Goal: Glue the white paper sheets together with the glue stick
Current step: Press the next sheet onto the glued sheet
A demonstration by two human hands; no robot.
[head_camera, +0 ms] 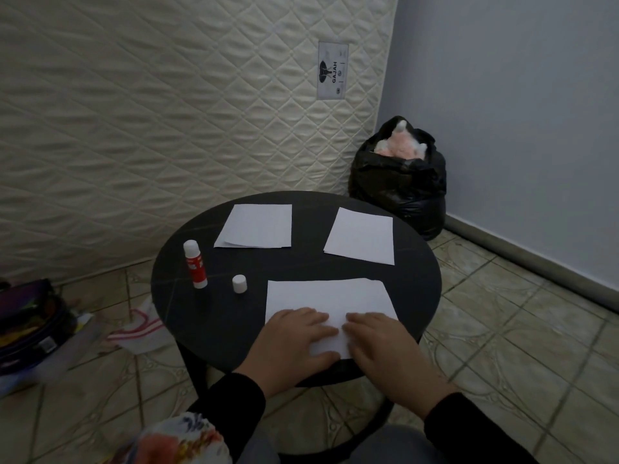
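Hands (294, 343) flat on white sheet (326, 296), mattress label (332, 70) — "GAJAH"

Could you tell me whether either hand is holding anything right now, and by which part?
Nothing is gripped: left hand and right hand press flat on the near paper sheet.

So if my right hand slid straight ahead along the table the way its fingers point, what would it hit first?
Probably the loose white cap: the right hand points up-left across the near sheet, toward the cap just past its corner, though the line is approximate.
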